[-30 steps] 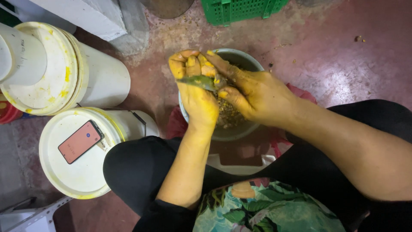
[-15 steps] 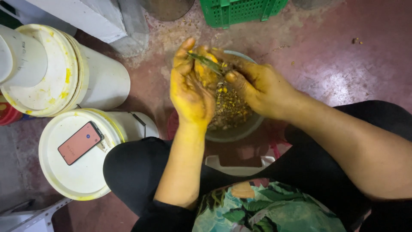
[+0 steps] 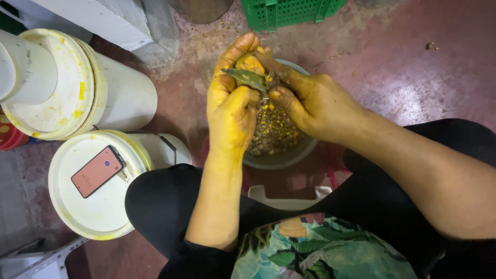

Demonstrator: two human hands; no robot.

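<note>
- Both hands meet above the round grey bowl [image 3: 281,157]: the yellow-stained left hand [image 3: 231,106] is closed around a small knobbly yellow-orange root piece [image 3: 250,63], thumb up along its far side.
- Right hand [image 3: 315,103] pinches a thin dark blade or strip [image 3: 248,78] against that root, fingertips clamped on it; whether it is a knife or a strip of peel is hard to tell.
- Root piece sits high in the left palm, over the bowl's far rim.
- Bowl, on the reddish floor [image 3: 413,77] between the person's knees, holds a heap of brown and orange scrapings [image 3: 271,132], so a good deal of peeling looks done; the piece in hand seems partly cleaned.
- Two white lidded plastic buckets [image 3: 93,217] stand to the left; the nearer lid carries a phone in a salmon-coloured case [image 3: 97,171].
- Green plastic crate [image 3: 289,11] stands at the floor's far edge.
</note>
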